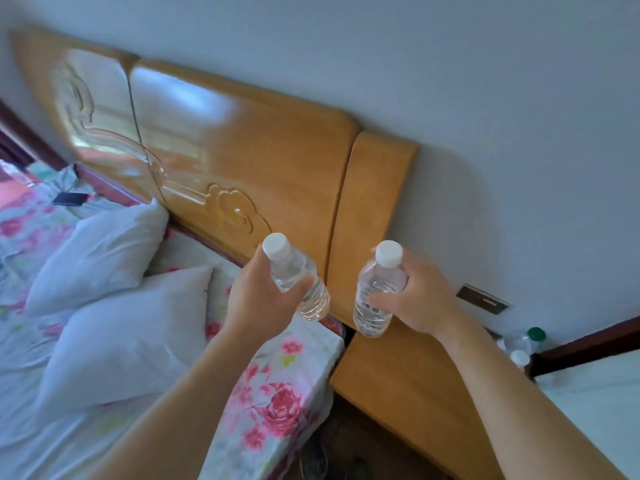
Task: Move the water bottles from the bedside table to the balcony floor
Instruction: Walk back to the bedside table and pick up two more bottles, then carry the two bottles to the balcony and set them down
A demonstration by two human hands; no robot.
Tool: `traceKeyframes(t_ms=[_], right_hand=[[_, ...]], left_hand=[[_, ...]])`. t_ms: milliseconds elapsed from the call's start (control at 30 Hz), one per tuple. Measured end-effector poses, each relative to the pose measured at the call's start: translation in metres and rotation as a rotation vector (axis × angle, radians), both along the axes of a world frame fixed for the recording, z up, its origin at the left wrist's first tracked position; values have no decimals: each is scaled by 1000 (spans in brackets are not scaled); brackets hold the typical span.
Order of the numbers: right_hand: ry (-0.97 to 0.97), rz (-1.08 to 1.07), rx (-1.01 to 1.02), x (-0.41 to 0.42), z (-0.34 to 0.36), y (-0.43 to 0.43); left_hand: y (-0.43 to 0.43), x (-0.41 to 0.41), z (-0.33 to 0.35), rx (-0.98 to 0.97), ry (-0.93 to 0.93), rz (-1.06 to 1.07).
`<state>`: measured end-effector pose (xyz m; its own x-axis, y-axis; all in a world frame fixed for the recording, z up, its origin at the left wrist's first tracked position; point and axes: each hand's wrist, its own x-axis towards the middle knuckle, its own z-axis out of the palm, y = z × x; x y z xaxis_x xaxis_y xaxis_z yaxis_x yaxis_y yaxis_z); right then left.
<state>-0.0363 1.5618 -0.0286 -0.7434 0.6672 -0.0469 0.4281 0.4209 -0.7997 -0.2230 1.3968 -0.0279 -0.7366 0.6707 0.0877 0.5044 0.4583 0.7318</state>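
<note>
Left bottle (pixel 291 269): clear, white-capped, tilted, aloft over the bed (pixel 277 382) edge; left hand (pixel 258 299) wrapped round its body.
Right bottle (pixel 375 289): near upright, above the table (pixel 398 386), clear of its top; right hand (pixel 426 299) clasped at mid-body.
Risks, as judged: slip through a one-handed hold on smooth plastic; knock against headboard (pixel 242 150) on turning; further bottles (pixel 528 342) by the wall overlooked.

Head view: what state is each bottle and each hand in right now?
Left hand: grips the left bottle.
Left bottle: capped, tilted, held over the bed edge.
Right hand: grips the right bottle.
Right bottle: capped, nearly upright, held above the bedside table.
Green-capped bottle: capped, upright, beyond the table's far end.
</note>
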Motion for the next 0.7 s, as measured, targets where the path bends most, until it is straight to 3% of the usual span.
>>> traceKeyframes(t_ms=[333, 700], right_hand=[[48, 350, 47, -105, 36, -94], [55, 702, 167, -201, 65, -290]], left_hand=[[-146, -46, 37, 61, 124, 360], [-368, -63, 52, 68, 152, 716]])
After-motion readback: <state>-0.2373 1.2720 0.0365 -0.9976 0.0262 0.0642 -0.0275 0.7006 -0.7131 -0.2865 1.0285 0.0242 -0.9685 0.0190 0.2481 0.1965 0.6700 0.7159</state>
